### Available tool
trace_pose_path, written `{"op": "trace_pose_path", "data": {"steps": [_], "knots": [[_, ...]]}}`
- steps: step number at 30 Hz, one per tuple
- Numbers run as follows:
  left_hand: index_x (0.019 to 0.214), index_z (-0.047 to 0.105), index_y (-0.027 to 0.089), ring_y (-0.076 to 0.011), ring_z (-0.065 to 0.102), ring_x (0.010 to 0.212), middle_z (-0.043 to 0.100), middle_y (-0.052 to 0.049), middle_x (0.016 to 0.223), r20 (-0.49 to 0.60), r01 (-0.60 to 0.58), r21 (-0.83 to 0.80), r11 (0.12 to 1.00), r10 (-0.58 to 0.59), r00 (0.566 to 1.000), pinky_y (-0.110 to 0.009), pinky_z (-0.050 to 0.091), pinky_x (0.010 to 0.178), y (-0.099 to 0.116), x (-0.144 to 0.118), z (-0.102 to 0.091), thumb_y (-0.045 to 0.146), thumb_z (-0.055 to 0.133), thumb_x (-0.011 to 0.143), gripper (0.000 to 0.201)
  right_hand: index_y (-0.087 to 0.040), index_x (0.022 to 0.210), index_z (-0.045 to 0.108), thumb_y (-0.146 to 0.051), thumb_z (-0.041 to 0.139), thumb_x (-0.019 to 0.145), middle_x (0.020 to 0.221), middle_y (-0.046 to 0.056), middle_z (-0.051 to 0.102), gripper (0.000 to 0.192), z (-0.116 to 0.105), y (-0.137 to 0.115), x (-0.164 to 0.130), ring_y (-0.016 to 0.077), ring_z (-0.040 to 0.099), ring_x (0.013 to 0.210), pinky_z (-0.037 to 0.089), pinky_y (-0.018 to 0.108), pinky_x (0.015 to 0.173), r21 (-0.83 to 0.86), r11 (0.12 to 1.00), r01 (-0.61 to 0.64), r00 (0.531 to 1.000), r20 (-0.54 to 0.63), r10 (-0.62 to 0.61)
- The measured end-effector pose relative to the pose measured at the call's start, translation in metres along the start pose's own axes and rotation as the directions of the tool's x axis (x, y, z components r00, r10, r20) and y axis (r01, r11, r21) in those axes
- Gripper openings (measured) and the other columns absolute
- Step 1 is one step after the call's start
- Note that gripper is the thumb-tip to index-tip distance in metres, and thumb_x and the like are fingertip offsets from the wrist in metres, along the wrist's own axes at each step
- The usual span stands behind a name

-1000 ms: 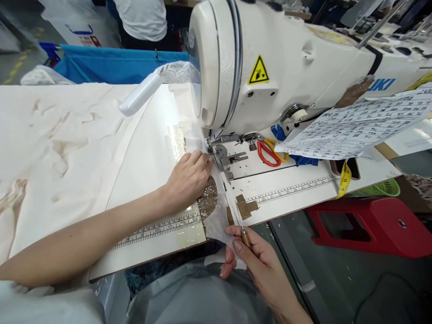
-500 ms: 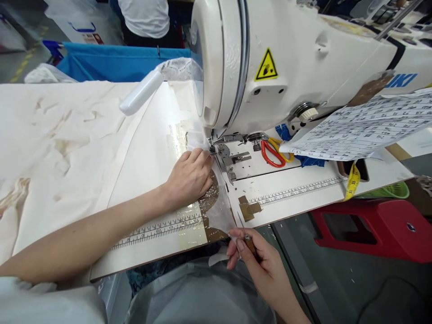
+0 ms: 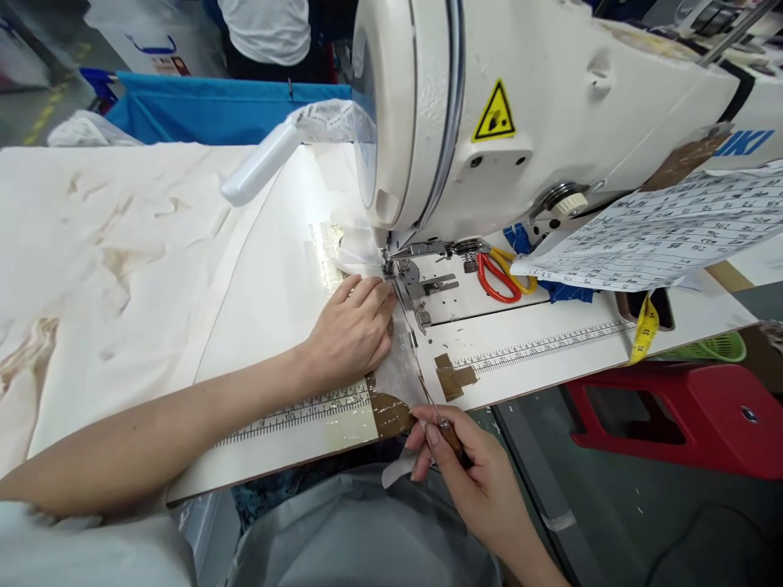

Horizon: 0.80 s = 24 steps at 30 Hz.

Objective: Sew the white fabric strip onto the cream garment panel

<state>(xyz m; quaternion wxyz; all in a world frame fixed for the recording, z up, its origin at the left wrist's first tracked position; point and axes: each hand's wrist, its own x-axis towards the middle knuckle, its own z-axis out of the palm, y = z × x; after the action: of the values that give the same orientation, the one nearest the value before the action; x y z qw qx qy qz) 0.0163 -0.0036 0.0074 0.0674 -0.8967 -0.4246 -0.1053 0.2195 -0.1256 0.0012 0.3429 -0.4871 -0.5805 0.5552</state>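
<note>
My left hand (image 3: 356, 330) lies over a thin, translucent white fabric piece (image 3: 395, 371) beside the needle of the white sewing machine (image 3: 550, 98). Its fingers are bent and pressed together on the cloth, with the thumb mostly hidden. At the table's front edge, my right hand (image 3: 468, 465) grips a wooden-handled awl (image 3: 451, 440), whose thin metal point is directed up toward the fabric. The fabric's loose end (image 3: 399, 469) also passes between the fingers of that hand and hangs below the edge.
Red-and-yellow scissors (image 3: 498, 277) lie right of the needle, under a printed sheet (image 3: 648, 236). A yellow tape measure (image 3: 645, 328) hangs from a small tray. Cream fabric (image 3: 140, 244) covers the left side. A red stool (image 3: 679, 416) stands at right; someone's white shirt (image 3: 266, 31) shows behind.
My left hand has shifted slightly toward me, and more white fabric shows behind it. The awl's point has swung left against the cloth. The view has moved slightly.
</note>
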Motion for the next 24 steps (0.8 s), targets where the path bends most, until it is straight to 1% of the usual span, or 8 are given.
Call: {"op": "trace_pose_path", "data": {"steps": [5,12,16,18,20,22,24], "knots": [[0.129,0.058,-0.001,-0.0338,0.049,0.125,0.059,-0.021,0.13,-0.012,-0.001,-0.012,1.0,0.001,1.0,-0.049,0.038,0.112,0.0,-0.001,0.001,0.022,0.037,0.094,0.047,-0.024,0.115,0.06,-0.032,0.044,0.105,0.088,-0.001,0.068,0.021,-0.003,-0.006,0.008,0.0086,0.07,0.059,0.053,0.019,0.058,-0.037,0.999,-0.009,1.0,-0.012,0.009],[0.131,0.057,0.0,-0.0341,0.047,0.126,0.057,-0.02,0.131,-0.003,0.026,-0.031,0.999,-0.026,1.0,-0.049,0.038,0.112,-0.001,0.0,0.002,0.023,0.039,0.094,0.047,-0.02,0.113,0.06,-0.029,0.045,0.103,0.088,0.001,0.068,0.02,-0.006,-0.012,0.018,0.0083,0.069,0.056,0.055,0.02,0.061,-0.101,0.995,0.022,0.999,-0.037,-0.026],[0.13,0.057,0.001,-0.0343,0.048,0.123,0.057,-0.02,0.129,-0.01,0.038,-0.048,0.998,-0.039,0.999,-0.05,0.042,0.108,-0.003,0.001,0.002,0.023,0.038,0.095,0.045,-0.021,0.114,0.06,-0.027,0.044,0.103,0.088,0.0,0.07,0.02,-0.006,-0.013,0.019,0.0088,0.069,0.058,0.055,0.02,0.059,-0.115,0.992,0.053,0.997,-0.041,-0.058],[0.129,0.057,0.002,-0.0341,0.049,0.121,0.057,-0.02,0.127,-0.021,0.04,-0.06,0.997,-0.041,0.999,-0.051,0.044,0.105,-0.004,0.001,0.004,0.022,0.039,0.094,0.044,-0.022,0.117,0.06,-0.024,0.044,0.103,0.086,-0.001,0.07,0.021,-0.009,-0.014,0.015,0.0099,0.069,0.061,0.054,0.02,0.059,-0.151,0.984,0.097,0.994,-0.03,-0.102],[0.128,0.057,0.002,-0.0338,0.05,0.117,0.058,-0.02,0.124,-0.043,0.037,-0.07,0.997,-0.04,0.998,-0.051,0.047,0.102,-0.007,0.002,0.007,0.021,0.039,0.094,0.043,-0.025,0.12,0.06,-0.02,0.045,0.102,0.081,-0.003,0.07,0.024,-0.013,-0.017,0.011,0.0101,0.066,0.059,0.053,0.021,0.059,-0.239,0.957,0.162,0.985,-0.015,-0.171],[0.125,0.058,0.002,-0.0317,0.052,0.11,0.058,-0.02,0.121,-0.068,0.026,-0.081,0.996,-0.032,0.997,-0.05,0.051,0.096,-0.01,0.004,0.011,0.018,0.038,0.096,0.039,-0.028,0.122,0.06,-0.017,0.049,0.1,0.08,-0.004,0.071,0.027,-0.017,-0.024,0.007,0.0095,0.06,0.052,0.05,0.021,0.055,-0.34,0.909,0.241,0.966,-0.007,-0.259],[0.121,0.059,0.002,-0.0289,0.054,0.102,0.06,-0.02,0.115,-0.071,0.003,-0.077,0.997,-0.008,0.997,-0.046,0.055,0.088,-0.014,0.008,0.013,0.013,0.033,0.097,0.037,-0.03,0.124,0.06,-0.015,0.051,0.098,0.083,-0.003,0.073,0.032,-0.021,-0.035,0.006,0.0092,0.055,0.047,0.047,0.022,0.051,-0.399,0.858,0.324,0.938,0.016,-0.347]]}}
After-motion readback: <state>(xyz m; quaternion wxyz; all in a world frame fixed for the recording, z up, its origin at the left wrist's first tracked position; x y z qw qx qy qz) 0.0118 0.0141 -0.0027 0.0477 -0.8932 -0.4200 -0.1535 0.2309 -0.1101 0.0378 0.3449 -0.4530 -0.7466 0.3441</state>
